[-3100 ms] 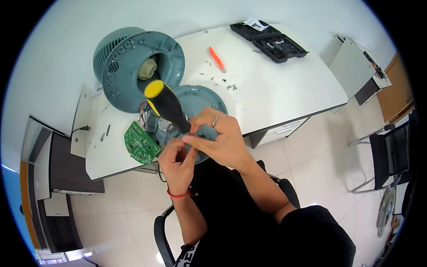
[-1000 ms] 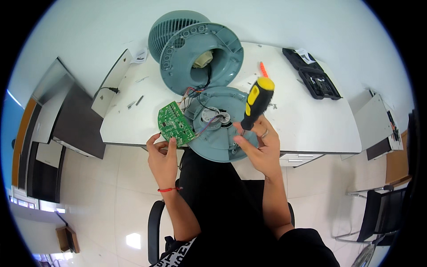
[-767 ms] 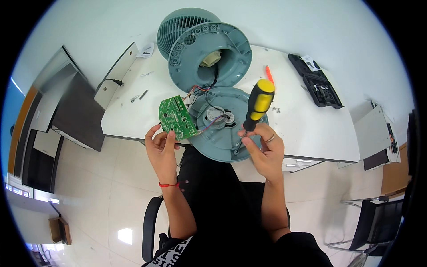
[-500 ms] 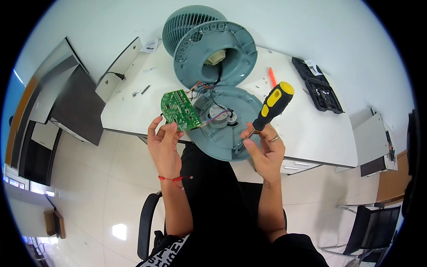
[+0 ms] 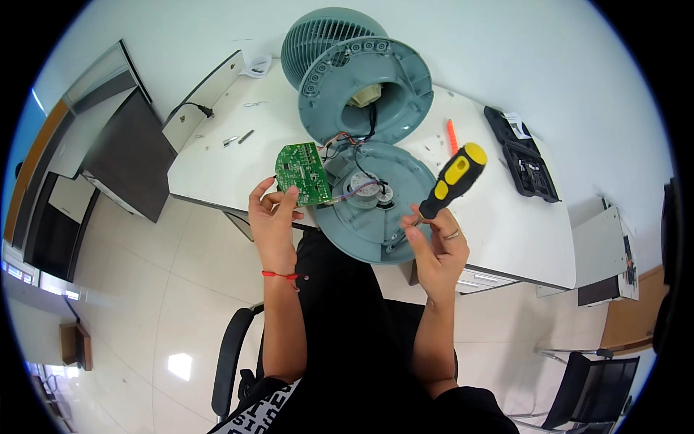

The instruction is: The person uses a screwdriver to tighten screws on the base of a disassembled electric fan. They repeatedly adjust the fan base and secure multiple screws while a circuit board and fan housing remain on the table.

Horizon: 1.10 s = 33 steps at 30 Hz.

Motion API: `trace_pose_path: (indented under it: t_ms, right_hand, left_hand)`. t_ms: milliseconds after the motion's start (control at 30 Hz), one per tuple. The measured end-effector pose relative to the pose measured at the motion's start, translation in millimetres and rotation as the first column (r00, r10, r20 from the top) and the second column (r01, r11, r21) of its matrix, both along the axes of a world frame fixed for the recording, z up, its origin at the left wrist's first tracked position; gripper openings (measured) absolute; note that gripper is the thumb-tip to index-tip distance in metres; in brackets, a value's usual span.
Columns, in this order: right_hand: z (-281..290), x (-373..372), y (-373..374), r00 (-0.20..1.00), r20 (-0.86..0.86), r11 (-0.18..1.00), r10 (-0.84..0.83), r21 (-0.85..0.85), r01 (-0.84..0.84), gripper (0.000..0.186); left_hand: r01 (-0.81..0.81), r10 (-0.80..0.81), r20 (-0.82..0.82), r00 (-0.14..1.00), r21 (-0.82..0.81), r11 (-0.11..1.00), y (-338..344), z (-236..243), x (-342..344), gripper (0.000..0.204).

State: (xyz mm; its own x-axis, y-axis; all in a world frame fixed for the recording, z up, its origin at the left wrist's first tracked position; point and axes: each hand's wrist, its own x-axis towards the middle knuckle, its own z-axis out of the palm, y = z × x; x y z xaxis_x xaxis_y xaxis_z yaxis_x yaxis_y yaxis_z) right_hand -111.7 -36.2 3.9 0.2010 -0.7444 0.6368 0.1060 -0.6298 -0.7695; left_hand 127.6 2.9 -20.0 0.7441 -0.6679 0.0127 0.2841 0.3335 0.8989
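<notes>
My left hand [image 5: 277,228] pinches the lower edge of a green circuit board [image 5: 303,177], holding it up over the desk's front edge. Wires run from the board to a grey-green round base plate [image 5: 361,235] and to the upturned fan body [image 5: 405,101] behind it. In my right hand [image 5: 441,249] is a screwdriver [image 5: 455,179] with a yellow and black handle. Its shaft lies between my fingers, the handle tilted up and to the right. The screwdriver's tip is hard to make out near the right side of the base plate.
A black tool case [image 5: 524,159] lies unfolded at the right of the white desk [image 5: 506,231]. An orange-red strip [image 5: 452,136] lies beyond the screwdriver. Small metal parts [image 5: 246,136] and a black plug [image 5: 207,112] are at the left. A black chair [image 5: 589,390] stands at lower right.
The whole view has shifted slightly, so the desk and fan appear farther right. The board is turned a little in my left hand. The right hand still holds the screwdriver.
</notes>
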Motion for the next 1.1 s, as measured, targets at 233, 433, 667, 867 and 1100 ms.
trace_pose_path:
  t_ms: [233,433,667,867,1100]
  right_hand:
    - [4,1,4,0.999,0.033,0.999,-0.038,0.000,0.038,0.026]
    - [1,-2,5,0.997,0.057,0.993,-0.060,0.108,0.053,0.020]
    - [-4,1,1,0.993,0.120,0.997,-0.017,0.079,0.008,0.018]
    - [9,4,7,0.996,0.088,0.987,-0.016,0.158,0.002,0.017]
    - [6,5,0,0.995,0.044,0.990,-0.092,-0.108,0.096,0.020]
  left_hand:
    - [0.031,-0.031,0.030,0.999,-0.006,0.999,3,-9,5,0.053]
    - [0.117,-0.118,-0.022,0.993,-0.038,0.992,12,-10,12,0.054]
    - [0.092,-0.104,0.119,0.987,0.106,0.990,4,-8,13,0.054]
    - [0.122,-0.125,0.040,0.991,0.062,0.991,10,-5,15,0.055]
    - [0.163,-0.190,0.179,0.965,0.154,0.974,11,-6,18,0.057]
